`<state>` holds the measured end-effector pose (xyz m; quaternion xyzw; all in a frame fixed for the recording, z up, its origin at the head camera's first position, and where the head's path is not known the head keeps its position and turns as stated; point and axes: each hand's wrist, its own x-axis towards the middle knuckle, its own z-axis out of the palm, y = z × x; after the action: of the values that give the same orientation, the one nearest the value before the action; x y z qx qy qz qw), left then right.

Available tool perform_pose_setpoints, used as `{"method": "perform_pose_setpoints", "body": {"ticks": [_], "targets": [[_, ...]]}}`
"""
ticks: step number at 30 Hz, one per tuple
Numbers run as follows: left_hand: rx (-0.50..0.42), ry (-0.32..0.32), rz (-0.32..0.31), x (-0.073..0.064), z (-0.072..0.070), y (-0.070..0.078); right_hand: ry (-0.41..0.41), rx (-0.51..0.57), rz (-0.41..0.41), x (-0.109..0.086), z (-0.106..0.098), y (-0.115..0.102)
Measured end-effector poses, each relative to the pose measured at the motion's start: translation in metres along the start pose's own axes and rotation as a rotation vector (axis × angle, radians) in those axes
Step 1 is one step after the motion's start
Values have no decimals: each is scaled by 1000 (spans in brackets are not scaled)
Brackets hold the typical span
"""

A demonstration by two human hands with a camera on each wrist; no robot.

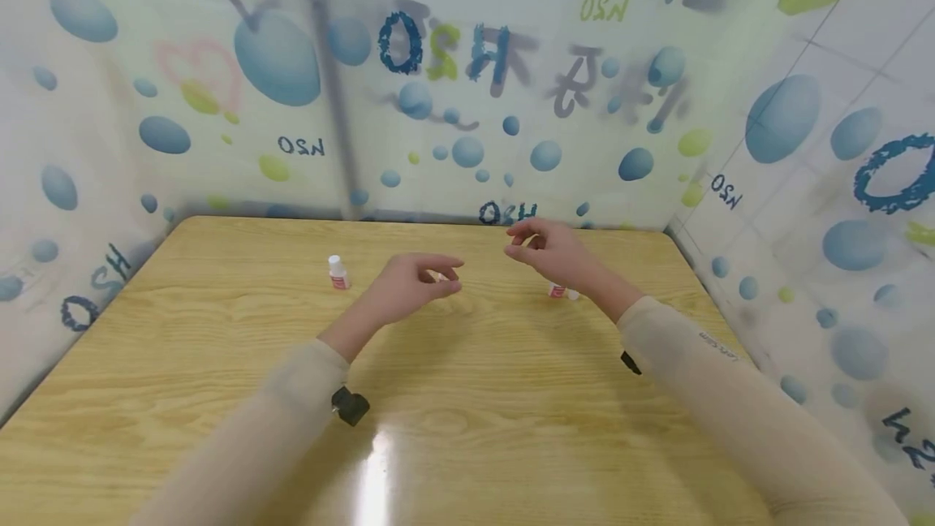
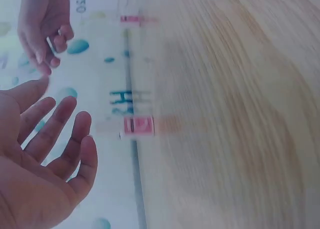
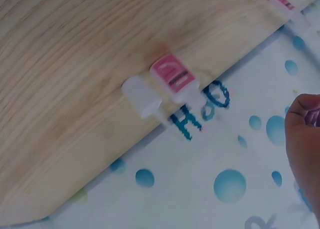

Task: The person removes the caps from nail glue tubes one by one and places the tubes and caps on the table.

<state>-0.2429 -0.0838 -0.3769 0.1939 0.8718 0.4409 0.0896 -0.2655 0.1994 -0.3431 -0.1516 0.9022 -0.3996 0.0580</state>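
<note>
My left hand hovers over the table with thumb and fingers apart and nothing between them. Its fingers spread loosely in the left wrist view, near a small bottle with a red label. In the head view that hand mostly covers this bottle. My right hand is raised toward the back edge, its fingers loosely bent and holding nothing. Below its wrist stand a red-labelled bottle and a plain white bottle with a narrow tip, side by side and partly hidden by the arm in the head view.
Another white-capped bottle with a red label stands to the left of my left hand. The wood-grain table reaches back to a patterned curtain, with a similar wall covering at the right. Dark wrist devices sit under the sleeves.
</note>
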Motion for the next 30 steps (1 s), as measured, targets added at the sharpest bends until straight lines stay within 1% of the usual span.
{"method": "perform_pose_setpoints", "body": {"ticks": [3,5,9,13,15,17,19,21,25,26,30], "targets": [[7,40,-38,-10,-14,-11,-15,10,-8,5,13,-2],[9,55,-52,-15,-20,-17,-24,10,-8,9,21,-2],[-22,57,-81,-21,-26,-28,-22,2,-24,17,36,-3],[-47,61,-112,-24,-28,-38,-40,2,-35,24,51,-6],[-37,57,-114,-21,-27,-42,-51,6,-34,26,57,-7],[-5,44,-102,-17,-24,-47,-59,11,-34,28,63,-7],[48,19,-77,-13,-22,-51,-60,10,-36,31,69,-8],[59,0,-81,-8,-19,-54,-54,-1,-32,34,76,-8],[46,-32,-128,-2,-15,-57,-49,-16,-14,39,86,-7],[33,-30,-143,0,-15,-57,-48,-16,-13,40,88,-7],[71,-17,-175,8,-12,-55,-38,-7,-20,43,93,-9]]}}
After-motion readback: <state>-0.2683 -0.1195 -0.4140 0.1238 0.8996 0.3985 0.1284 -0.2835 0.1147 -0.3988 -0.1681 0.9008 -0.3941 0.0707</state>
